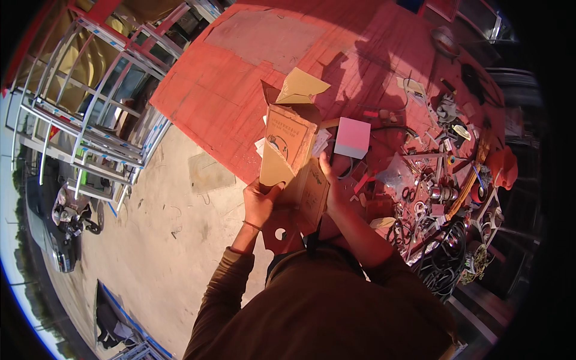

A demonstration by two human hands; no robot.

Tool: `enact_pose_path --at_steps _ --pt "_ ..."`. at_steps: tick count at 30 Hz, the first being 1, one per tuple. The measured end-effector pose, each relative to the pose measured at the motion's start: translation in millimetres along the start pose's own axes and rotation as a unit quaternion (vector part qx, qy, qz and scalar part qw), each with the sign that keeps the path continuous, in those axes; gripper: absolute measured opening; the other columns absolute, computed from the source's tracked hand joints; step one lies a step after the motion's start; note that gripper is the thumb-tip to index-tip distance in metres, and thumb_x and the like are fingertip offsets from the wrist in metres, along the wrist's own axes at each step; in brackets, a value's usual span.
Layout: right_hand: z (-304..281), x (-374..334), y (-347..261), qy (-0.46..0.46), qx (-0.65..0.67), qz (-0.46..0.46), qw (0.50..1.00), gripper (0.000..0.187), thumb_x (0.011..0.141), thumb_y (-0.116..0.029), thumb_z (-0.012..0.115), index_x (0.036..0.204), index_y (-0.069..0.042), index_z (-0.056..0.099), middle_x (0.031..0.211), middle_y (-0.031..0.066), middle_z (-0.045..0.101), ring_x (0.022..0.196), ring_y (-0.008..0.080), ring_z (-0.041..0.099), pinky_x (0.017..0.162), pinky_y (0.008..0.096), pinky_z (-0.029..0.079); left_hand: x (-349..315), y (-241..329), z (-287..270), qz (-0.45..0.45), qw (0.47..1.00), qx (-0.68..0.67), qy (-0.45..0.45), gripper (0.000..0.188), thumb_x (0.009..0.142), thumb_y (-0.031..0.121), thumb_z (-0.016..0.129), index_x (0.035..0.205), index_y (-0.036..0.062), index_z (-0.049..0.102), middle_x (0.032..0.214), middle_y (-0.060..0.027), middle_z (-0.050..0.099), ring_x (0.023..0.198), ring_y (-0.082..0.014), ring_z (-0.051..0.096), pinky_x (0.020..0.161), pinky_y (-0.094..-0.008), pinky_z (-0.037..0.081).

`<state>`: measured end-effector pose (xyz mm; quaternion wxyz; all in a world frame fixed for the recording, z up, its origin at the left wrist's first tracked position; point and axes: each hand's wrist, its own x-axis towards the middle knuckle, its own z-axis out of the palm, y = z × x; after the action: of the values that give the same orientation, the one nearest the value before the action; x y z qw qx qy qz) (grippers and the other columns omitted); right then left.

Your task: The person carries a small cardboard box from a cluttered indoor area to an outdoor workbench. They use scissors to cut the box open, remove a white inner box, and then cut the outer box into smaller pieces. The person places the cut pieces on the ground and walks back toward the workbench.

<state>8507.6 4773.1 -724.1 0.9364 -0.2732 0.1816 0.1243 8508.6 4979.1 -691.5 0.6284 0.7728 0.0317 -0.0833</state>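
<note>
An opened brown cardboard box (290, 141) with printing on its side is held out in front of me. Its far flaps (298, 87) stand up and splay apart, and another printed panel (315, 192) shows at its near right. My left hand (262, 203) grips the near left corner, thumb on top of the cardboard. Against the right side lies my right hand (331, 185), its fingers extended along the panel and partly hidden behind it. White papers (321, 142) peek out beside the box. Just right of them sits a square white and pinkish block (353, 137).
A red work surface (240, 102) stretches ahead. On its right lie scattered tools and scraps, a clear plastic bag (396, 173), coiled black cables (443, 255) and an orange-red object (503, 167). Metal frames (90, 114) stand at the far left, above concrete ground (156, 240).
</note>
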Motion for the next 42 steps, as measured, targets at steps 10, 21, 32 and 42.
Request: enact_pose_path --at_steps 10,21,32,42 --pt "-38.3 34.4 66.8 0.204 -0.419 -0.178 0.867 0.027 0.103 -0.022 0.053 0.116 -0.003 0.067 0.112 0.0159 0.069 0.107 0.0301 0.065 0.091 0.0422 0.050 -60.7 24.6 67.9 0.078 0.996 0.045 0.021 0.039 0.097 0.021 0.068 0.128 -0.0018 0.062 0.099 -0.0268 0.071 0.090 -0.0432 0.072 0.069 -0.0429 0.055" --pt "-1.9 12.1 17.7 0.023 -0.533 -0.197 0.823 0.046 0.111 -0.037 0.047 0.093 0.000 0.067 0.069 0.0162 0.057 0.067 0.0272 0.060 0.068 0.0418 0.046 -28.0 1.7 36.3 -0.030 0.985 -0.145 0.087 0.037 0.100 0.022 0.071 0.123 -0.0051 0.061 0.110 -0.0079 0.071 0.098 -0.0138 0.062 0.087 -0.0294 0.051" --pt "10.2 7.1 1.3 0.038 -0.538 -0.298 0.788 0.034 0.103 -0.031 0.062 0.089 0.000 0.064 0.067 0.0196 0.057 0.058 0.0334 0.058 0.057 0.0403 0.044 -19.2 2.4 47.2 -0.025 0.965 -0.254 0.054 0.030 0.095 0.007 0.074 0.123 -0.0012 0.065 0.113 -0.0061 0.073 0.100 -0.0120 0.067 0.087 -0.0273 0.054" --pt "20.3 -11.6 -0.8 0.049 -0.507 -0.233 0.828 0.019 0.098 -0.019 0.070 0.102 -0.001 0.071 0.070 0.0035 0.063 0.063 0.0085 0.053 0.059 0.0303 0.045 -1.1 -5.4 21.9 -0.081 0.984 -0.161 0.010 0.029 0.098 0.021 0.075 0.117 0.0003 0.067 0.104 -0.0047 0.072 0.089 -0.0109 0.065 0.077 -0.0274 0.053"
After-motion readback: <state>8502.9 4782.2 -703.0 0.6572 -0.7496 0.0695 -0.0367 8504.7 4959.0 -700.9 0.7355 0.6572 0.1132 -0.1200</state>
